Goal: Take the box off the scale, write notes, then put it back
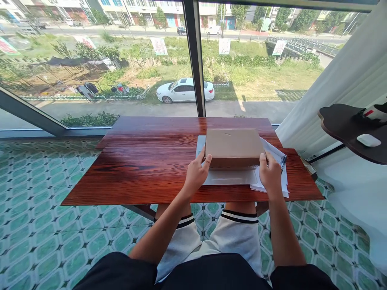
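Between my two hands is a closed brown cardboard box (233, 146). My left hand (197, 171) grips its left side, thumb near the front corner. On the opposite side my right hand (269, 171) holds the box the same way, fingers partly hidden behind it. Beneath the box lies a flat silver-grey item, perhaps a laptop (229, 178), mostly covered. White paper sheets (283, 186) stick out under my right hand, with a dark pen (283, 162) on them. I cannot tell whether the box rests on the grey item or is held just above it.
The reddish-brown wooden table (142, 171) stands against large windows. At the right, a dark shelf (341, 121) carries a white mouse (369, 140). A white curtain (305, 108) hangs beside the table. Green patterned tiles (45, 225) cover the floor.
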`<state>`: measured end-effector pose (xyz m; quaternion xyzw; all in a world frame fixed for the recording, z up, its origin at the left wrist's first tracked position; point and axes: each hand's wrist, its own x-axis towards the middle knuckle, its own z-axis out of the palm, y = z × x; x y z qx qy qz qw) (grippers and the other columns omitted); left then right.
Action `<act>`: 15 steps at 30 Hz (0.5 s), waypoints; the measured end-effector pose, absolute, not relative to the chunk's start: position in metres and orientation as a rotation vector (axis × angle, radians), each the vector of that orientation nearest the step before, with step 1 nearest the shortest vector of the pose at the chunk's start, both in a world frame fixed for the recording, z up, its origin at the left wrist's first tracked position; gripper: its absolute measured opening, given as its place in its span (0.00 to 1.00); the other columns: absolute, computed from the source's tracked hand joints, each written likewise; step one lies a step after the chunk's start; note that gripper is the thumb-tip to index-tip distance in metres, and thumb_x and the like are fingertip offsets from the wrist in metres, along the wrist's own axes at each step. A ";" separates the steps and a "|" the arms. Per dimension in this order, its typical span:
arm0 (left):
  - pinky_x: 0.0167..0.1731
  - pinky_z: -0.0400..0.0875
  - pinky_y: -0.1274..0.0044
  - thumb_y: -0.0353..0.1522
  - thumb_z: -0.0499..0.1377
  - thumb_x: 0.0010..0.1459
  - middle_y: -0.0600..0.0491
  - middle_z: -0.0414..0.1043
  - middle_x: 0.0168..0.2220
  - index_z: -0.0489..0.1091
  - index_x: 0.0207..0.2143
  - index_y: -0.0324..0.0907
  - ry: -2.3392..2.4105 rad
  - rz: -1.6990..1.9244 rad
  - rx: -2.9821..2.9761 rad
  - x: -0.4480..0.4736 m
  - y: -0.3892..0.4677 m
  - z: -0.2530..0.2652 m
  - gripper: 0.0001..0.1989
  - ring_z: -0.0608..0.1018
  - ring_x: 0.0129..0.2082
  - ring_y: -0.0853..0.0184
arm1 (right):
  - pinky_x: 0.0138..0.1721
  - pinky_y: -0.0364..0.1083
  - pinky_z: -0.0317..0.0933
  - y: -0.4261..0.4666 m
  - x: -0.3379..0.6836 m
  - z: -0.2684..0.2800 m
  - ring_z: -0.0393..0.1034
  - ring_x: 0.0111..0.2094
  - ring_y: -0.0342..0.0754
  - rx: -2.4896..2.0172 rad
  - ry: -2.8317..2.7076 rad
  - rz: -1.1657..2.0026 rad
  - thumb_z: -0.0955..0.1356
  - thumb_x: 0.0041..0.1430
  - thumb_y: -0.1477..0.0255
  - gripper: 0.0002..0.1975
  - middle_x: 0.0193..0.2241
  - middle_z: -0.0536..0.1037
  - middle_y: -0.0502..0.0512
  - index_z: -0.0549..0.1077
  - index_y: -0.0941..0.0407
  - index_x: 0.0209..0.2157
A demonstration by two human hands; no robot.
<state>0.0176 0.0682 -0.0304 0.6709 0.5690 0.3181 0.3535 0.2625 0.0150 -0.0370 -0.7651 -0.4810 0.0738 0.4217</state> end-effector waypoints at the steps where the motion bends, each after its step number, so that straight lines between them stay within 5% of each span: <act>1: 0.42 0.72 0.71 0.45 0.47 0.67 0.48 0.78 0.52 0.58 0.69 0.49 1.464 0.833 1.728 0.017 0.069 -0.032 0.30 0.80 0.42 0.59 | 0.49 0.54 0.63 0.015 0.262 -0.036 0.73 0.50 0.64 -1.915 -1.206 0.184 0.55 0.65 0.54 0.34 0.51 0.78 0.67 0.76 0.61 0.56; 15: 0.51 0.73 0.66 0.46 0.49 0.67 0.49 0.73 0.60 0.59 0.68 0.50 1.456 0.972 1.748 -0.006 0.074 -0.018 0.30 0.78 0.53 0.55 | 0.45 0.52 0.63 0.019 0.241 -0.017 0.74 0.45 0.59 -1.825 -1.260 0.153 0.56 0.68 0.54 0.31 0.47 0.80 0.65 0.77 0.60 0.55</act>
